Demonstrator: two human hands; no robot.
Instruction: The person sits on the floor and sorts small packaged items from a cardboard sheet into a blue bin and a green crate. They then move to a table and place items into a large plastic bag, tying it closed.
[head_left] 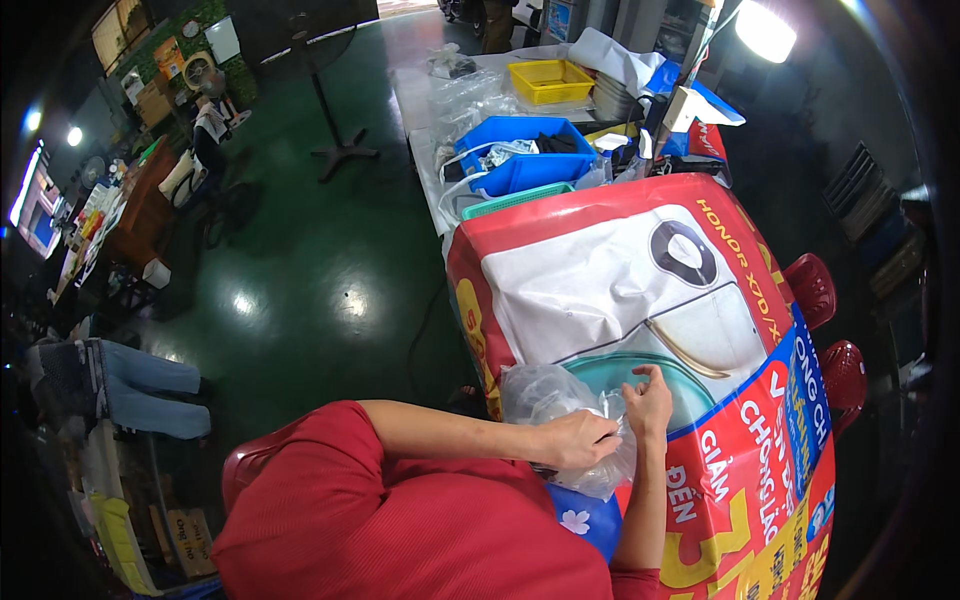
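Observation:
A clear, crumpled plastic bag (pixel 535 393) lies at the near edge of the table, against my body. My left hand (pixel 582 440) comes across from the left and is closed on the bag, fingers pinched together. On the bag's right side is my right hand (pixel 650 402), its index finger bent and its thumb against the plastic. Thin film stretches between the two hands. What the bag holds is hidden by the cloudy plastic and my left hand. Beneath everything spreads a printed banner sheet (pixel 580 290) in red, white and blue, serving as a table cover.
Beyond the banner stand a blue bin (pixel 520 175) with cloth items, a yellow tray (pixel 550 84) and spray bottles (pixel 610 160). A lamp (pixel 765 32) shines at the far right. Red plastic chairs (pixel 812 290) line the right side. A stand (pixel 340 150) rises from the green floor.

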